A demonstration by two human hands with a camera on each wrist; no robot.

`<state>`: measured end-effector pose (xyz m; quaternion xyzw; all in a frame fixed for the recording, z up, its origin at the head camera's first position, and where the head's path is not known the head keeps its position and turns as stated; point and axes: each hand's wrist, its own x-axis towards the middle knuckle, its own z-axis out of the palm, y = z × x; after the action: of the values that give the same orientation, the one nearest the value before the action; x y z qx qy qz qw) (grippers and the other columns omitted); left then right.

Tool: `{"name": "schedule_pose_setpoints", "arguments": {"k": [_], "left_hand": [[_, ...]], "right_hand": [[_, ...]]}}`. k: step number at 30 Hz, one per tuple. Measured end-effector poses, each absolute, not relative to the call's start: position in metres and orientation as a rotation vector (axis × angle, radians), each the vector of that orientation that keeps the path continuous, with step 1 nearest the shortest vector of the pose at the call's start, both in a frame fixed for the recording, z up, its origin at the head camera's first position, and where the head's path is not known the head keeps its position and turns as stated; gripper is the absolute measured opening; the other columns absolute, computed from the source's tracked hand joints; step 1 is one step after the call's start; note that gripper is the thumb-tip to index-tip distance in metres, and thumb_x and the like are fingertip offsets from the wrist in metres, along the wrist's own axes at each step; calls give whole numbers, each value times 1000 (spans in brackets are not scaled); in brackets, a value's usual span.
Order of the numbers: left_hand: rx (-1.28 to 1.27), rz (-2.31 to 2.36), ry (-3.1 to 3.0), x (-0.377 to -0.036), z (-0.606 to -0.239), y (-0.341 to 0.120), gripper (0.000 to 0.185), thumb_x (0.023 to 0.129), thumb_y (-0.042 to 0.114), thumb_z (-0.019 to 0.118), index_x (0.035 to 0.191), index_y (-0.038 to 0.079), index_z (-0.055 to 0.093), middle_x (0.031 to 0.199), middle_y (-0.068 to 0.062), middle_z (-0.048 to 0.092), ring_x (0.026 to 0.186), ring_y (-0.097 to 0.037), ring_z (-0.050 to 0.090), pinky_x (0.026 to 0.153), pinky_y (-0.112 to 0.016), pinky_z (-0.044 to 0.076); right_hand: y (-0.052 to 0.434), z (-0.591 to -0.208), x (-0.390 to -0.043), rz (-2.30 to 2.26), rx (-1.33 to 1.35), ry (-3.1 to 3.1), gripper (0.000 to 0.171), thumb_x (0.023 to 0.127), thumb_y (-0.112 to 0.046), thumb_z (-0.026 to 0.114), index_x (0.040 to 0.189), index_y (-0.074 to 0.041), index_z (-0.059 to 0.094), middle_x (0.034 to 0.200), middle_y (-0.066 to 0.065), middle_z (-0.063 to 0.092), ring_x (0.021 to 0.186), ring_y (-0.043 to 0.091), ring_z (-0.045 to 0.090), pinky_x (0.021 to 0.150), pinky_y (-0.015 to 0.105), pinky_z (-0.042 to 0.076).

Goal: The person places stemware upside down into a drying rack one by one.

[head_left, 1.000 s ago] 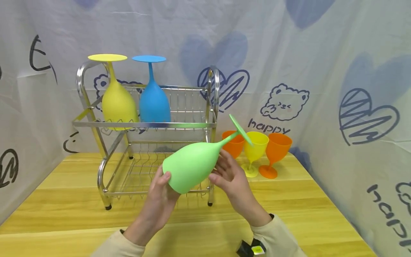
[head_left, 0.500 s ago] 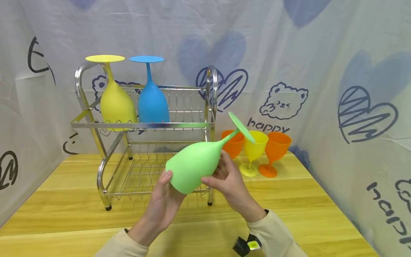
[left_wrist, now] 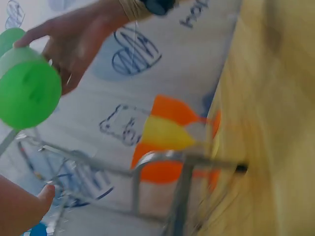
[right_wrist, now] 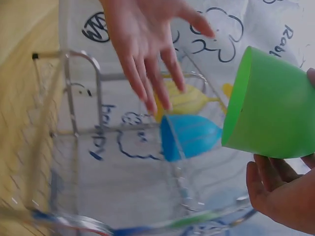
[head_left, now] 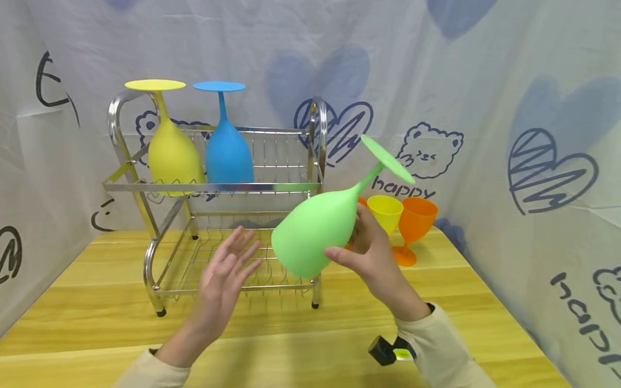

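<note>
Head view: green goblet (head_left: 312,231) at centre of frame, tilted, foot (head_left: 387,159) toward upper right. Right hand (head_left: 378,258) grasps the bowl; left hand (head_left: 223,277), lower left of centre, has fingers spread, holding nothing. Probably light, smooth, semi-rigid plastic: grip bowl, avoid stressing slender stem (head_left: 370,178).

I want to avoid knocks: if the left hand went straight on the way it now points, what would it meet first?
Most likely the rack: the left hand points toward it. Depth is unclear, so I cannot tell which part would come first.
</note>
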<state>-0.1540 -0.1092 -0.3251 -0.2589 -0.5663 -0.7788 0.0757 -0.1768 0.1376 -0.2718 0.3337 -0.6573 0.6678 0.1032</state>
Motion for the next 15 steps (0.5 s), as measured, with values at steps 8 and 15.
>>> {"name": "schedule_pose_setpoints", "arguments": {"k": [8,15], "left_hand": [[-681,-1698,-1717,-150,-288,-153,68,83,-19,53,147,-1,36,153,-17,29,135,-19,37,108,-22,33],[-480,-1232,-1845,-165,-248,-209,81,76,-9,67,149,5,34,157,-7,23,143,-19,21,117,-30,16]], "right_hand": [[149,-231,-180,1757,1031,-1935,72,75,4,68,141,0,40,133,14,53,113,31,56,98,40,48],[148,-195,-187,1624,1038,-1950,71,75,0,71,140,-2,43,131,11,56,112,28,56,95,44,49]]}}
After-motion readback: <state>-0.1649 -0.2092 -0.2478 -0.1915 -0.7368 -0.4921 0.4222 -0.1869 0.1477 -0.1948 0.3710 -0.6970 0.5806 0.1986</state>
